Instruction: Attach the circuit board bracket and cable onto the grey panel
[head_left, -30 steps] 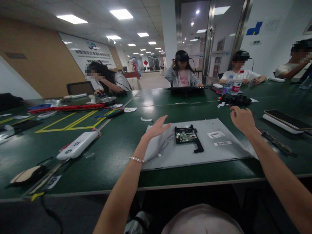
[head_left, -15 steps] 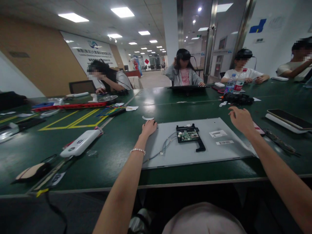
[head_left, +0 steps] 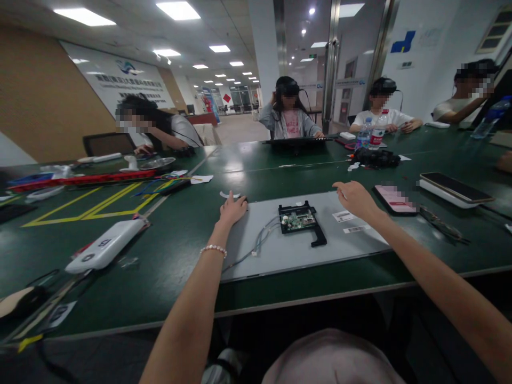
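A flat grey panel lies on the green table before me. On its middle sits a green circuit board in a black bracket, with grey cables running to the left. My left hand rests at the panel's upper left corner, fingers apart, holding nothing. Over the panel's upper right part is my right hand, with its index finger stretched out and nothing visible in it. Two white labels are on the panel just below that hand.
Right of the panel lie a phone, glasses and a white device with a dark top. A white power bank is on the left. Bottles stand farther back; several people sit across the table.
My right hand has moved left, from beyond the panel's upper right corner to over the panel. My left hand's fingers have spread a little. The whole view has shifted to the right.
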`<state>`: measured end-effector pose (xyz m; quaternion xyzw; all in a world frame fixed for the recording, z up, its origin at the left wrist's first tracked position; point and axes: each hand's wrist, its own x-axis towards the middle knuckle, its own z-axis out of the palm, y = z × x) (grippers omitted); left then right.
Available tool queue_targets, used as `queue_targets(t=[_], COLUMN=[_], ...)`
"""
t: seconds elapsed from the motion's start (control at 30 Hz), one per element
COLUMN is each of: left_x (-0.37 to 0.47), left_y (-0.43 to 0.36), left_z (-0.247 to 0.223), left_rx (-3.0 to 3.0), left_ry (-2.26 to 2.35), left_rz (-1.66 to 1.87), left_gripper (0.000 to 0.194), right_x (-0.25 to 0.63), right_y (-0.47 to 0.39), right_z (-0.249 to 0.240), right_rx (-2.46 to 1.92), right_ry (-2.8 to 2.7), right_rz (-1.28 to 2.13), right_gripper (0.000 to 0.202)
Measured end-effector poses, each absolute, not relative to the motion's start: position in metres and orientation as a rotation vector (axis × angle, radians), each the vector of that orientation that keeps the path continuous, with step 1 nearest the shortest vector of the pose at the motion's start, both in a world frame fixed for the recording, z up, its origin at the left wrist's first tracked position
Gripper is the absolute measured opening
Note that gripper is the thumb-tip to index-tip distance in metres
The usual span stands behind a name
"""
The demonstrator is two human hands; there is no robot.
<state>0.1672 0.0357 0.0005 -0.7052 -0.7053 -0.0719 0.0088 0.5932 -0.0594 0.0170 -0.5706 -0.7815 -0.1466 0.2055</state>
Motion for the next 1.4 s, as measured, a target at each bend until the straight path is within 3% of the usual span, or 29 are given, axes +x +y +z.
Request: queue_targets(t=[0.3, 0.47, 0.67, 0.83, 0.93, 1.13, 1.4], left_x=[0.169, 0.171, 0.188, 0.219, 0.234, 0.244, 0.245], left_y=[0.041, 0.032, 0.008, -0.035, -0.053, -0.059, -0.063], left_z=[0.001, 0.009, 0.051, 0.062, 0.054, 0.044, 0.042], left_rx=[-2.202, -2.188, -2.192, -2.414, -2.539, -2.674, -2.749], left_ry=[-2.156, -2.002, -1.695, -1.417, -1.330, -1.273, -1.195], left_rz=[-0.197, -0.429, -0.918, -0.995, -0.943, -0.970, -0.747], left_gripper=[0.050, 0.046, 0.035, 0.030, 0.035, 0.066, 0.067], right_x=[0.594, 0.594, 0.592, 0.571, 0.540, 0.469, 0.437], right_y=[-0.057, -0.057, -0.058, -0.056, -0.058, -0.057, -0.044], right_z=[0.007, 0.007, 0.008, 0.018, 0.027, 0.037, 0.021], right_rx=[-1.580, -1.576, -1.509, -1.272, -1.080, -0.881, -0.939], right_ry=[-2.214, -2.177, -2.101, -1.997, -1.953, -2.092, -2.079], right_rz=[-0.372, -0.273, -0.079, 0.221, 0.415, 0.520, 0.429], right_gripper=[0.035, 0.035, 0.034, 0.034, 0.039, 0.055, 0.029])
